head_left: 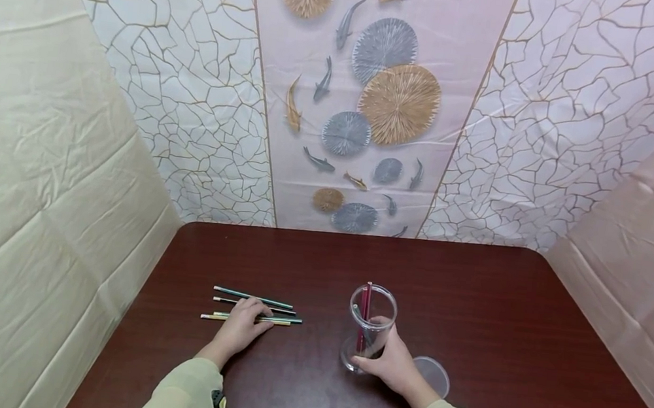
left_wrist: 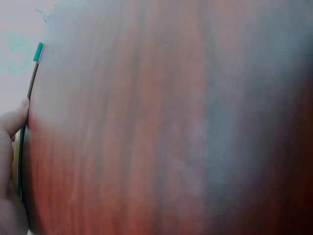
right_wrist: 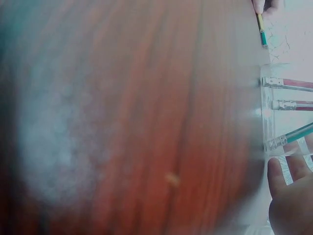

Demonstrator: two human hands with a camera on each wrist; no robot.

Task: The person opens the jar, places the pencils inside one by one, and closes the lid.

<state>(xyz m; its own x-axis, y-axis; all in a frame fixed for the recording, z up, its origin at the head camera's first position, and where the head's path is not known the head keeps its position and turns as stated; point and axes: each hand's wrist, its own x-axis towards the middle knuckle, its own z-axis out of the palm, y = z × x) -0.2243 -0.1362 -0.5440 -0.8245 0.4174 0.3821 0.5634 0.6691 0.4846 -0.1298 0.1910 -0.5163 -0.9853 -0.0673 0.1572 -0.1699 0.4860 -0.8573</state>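
Observation:
On the left of the table, my left hand (head_left: 241, 327) lies over several pencils (head_left: 221, 317), with fingers and thumb closing on one of them. A green-ended pencil (left_wrist: 38, 53) sticks out beyond the thumb in the left wrist view. Two more pencils (head_left: 253, 297) lie just behind the fingertips. My right hand (head_left: 388, 364) grips a clear plastic cup (head_left: 373, 307), thumb on the near side and fingers around the far side. The cup stands upright on the table. Inside it lean two red pencils (right_wrist: 296, 83) and a green one (right_wrist: 298, 132), eraser ends down.
A round clear lid (head_left: 433, 376) lies flat to the right of the cup, partly behind my right wrist. The dark red-brown table (head_left: 321, 262) meets a patterned cloth (head_left: 354, 167) at its back edge. Pale cloth walls (head_left: 66, 205) rise on both sides.

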